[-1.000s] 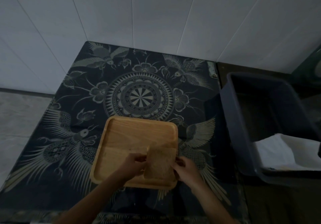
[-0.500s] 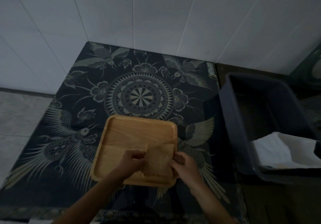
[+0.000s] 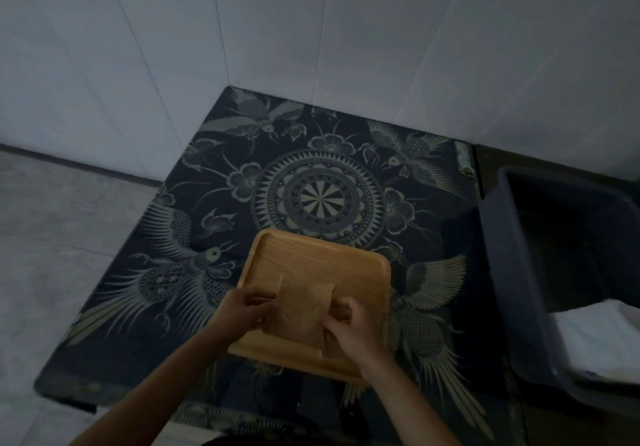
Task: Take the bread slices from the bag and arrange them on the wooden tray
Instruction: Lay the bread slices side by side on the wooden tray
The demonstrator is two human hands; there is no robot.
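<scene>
Bread slices (image 3: 300, 310) held over near half of wooden tray (image 3: 322, 265), gripped on both sides. Left hand (image 3: 244, 310) pinches left edge, fingers curled closed on it. Right hand (image 3: 349, 328) clasps right edge, fingers wrapped on the bread. Tray sits on dark patterned tabletop (image 3: 207, 210), mandala print just beyond tray's far edge. Dark bin (image 3: 512, 272) well to the right, white cloth (image 3: 602, 338) inside. Dim light; slice count unclear.
</scene>
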